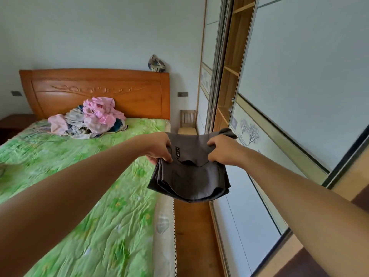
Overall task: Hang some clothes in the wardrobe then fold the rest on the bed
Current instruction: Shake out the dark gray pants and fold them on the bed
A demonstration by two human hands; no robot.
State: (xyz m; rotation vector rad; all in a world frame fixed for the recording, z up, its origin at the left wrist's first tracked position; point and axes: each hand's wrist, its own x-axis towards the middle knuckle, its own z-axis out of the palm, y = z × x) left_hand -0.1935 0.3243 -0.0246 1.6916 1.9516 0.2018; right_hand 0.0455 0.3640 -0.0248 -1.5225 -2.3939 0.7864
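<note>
Left hand (159, 148): arm stretched forward; fingers curled round the left edge of the garment (189, 174), gripping it.
Right hand (221, 150): arm stretched forward; fingers curled round the right edge of the same garment, gripping it.
Garment: dark grey, folded in several layers, held in the air between both hands; small black label near its top edge. It hangs over the gap between the bed (79, 196) and the wardrobe (235, 66), touching neither.
Bed: green patterned cover, creased; wooden headboard (95, 90) with carved ornament at the far end.
Pile (89, 118): loose clothes, pink and pale mixed with darker pieces, on the bed near the headboard, unfolded.
Wardrobe: to the right; sliding door (299, 76) partly open, wooden shelves visible in the opening.
Chair (187, 120): small, wooden, between bed and wardrobe at the far wall.
Floor (191, 226): wooden, visible beside the bed.
</note>
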